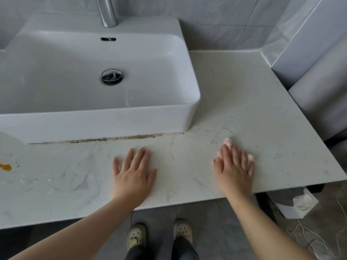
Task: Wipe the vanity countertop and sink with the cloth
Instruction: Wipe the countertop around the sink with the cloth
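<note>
The right hand lies flat, fingers straight, pressing the pink cloth (mostly hidden beneath them) onto the countertop, forward and right of the sink. The left hand rests palm-down, fingers spread, just in front of the sink.

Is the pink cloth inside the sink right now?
No, the pink cloth lies under the right hand on the countertop, to the right of the sink.
</note>
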A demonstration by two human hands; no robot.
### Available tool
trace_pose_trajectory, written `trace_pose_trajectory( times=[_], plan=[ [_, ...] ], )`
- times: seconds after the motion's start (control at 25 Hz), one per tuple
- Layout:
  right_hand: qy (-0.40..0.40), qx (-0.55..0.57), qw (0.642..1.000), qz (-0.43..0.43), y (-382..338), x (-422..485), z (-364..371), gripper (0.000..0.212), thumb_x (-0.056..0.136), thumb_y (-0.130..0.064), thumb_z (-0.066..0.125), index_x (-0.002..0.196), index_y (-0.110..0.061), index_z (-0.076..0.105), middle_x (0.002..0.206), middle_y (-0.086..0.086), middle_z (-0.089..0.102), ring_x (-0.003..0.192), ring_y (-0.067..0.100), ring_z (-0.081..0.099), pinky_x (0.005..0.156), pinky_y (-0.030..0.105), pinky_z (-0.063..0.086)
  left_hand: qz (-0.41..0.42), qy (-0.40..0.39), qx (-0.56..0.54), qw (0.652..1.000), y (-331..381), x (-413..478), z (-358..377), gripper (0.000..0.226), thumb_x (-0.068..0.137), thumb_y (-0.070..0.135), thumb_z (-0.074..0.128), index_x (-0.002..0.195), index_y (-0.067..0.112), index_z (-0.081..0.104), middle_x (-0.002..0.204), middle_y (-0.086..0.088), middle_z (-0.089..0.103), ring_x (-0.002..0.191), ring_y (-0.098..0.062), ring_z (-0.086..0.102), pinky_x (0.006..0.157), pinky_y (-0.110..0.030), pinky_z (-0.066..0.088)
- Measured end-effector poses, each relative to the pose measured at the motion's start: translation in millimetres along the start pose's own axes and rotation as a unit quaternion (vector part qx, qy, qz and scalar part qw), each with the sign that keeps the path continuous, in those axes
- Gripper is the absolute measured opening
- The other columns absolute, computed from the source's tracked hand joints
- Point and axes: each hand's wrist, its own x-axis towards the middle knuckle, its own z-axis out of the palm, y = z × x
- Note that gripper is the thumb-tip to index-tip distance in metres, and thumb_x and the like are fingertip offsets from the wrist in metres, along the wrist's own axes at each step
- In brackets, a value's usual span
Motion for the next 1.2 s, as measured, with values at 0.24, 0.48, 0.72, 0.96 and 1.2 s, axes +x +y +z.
trace_pose_trajectory(
  times=[0.24,0.48,0.72,0.96,1.2],
  plan=[
    [-0.033,0.017,0.955,-0.293,-111.2,-65.2,13.7,0.054,0.092,-0.048,0.031,0.140,-0.026,0.043,0.147,-0.005,0.042,0.136,0.028,0.037,0.109,0.051,0.020,0.055,-0.053,0.056,0.995,-11.7,6.2,-8.9,0.093,0.063,0.066,-0.022,0.148,0.032,-0.003,0.156,0.013,-0.007,0.143,-0.015,-0.009,0.108,-0.061,-0.007],
    [-0.003,-0.007,1.000,0.003,-62.4,13.5,9.7,0.070,0.084,-0.052,0.003,0.148,-0.030,0.022,0.157,-0.002,0.019,0.144,0.026,0.014,0.117,0.047,0.002,-0.013,-0.076,0.063,0.995,-62.9,19.4,-29.2,0.118,0.045,0.095,-0.004,0.145,0.035,-0.013,0.154,0.003,-0.024,0.137,-0.028,-0.029,0.105,-0.060,-0.015],
    [-0.070,0.016,0.950,-0.302,-149.8,-46.0,14.0,0.060,0.093,-0.049,0.015,0.149,-0.028,0.017,0.156,-0.007,0.005,0.146,0.026,0.006,0.115,0.045,-0.011,-0.071,-0.143,0.021,0.987,-81.8,22.3,-35.0,0.119,0.054,0.091,0.039,0.144,0.036,-0.016,0.154,0.004,-0.024,0.140,-0.028,-0.023,0.107,-0.065,-0.005],
    [-0.039,-0.009,0.999,0.000,-93.9,9.3,9.4,0.061,0.090,-0.053,0.014,0.148,-0.033,0.019,0.158,-0.005,0.016,0.145,0.024,0.010,0.116,0.049,0.002,-0.035,-0.165,0.029,0.985,-93.9,23.5,-38.2,0.122,0.055,0.089,0.046,0.142,0.037,-0.022,0.152,0.003,-0.028,0.139,-0.030,-0.023,0.105,-0.064,-0.008],
    [-0.062,0.022,0.972,-0.223,-207.5,-46.1,20.8,0.064,0.089,-0.050,0.018,0.145,-0.024,0.032,0.154,-0.001,0.028,0.142,0.031,0.024,0.114,0.055,0.000,-0.001,-0.180,0.051,0.982,-106.3,23.7,-41.4,0.132,0.035,0.097,0.035,0.142,0.040,-0.018,0.153,0.006,-0.026,0.141,-0.026,-0.017,0.110,-0.057,0.005]
  ],
)
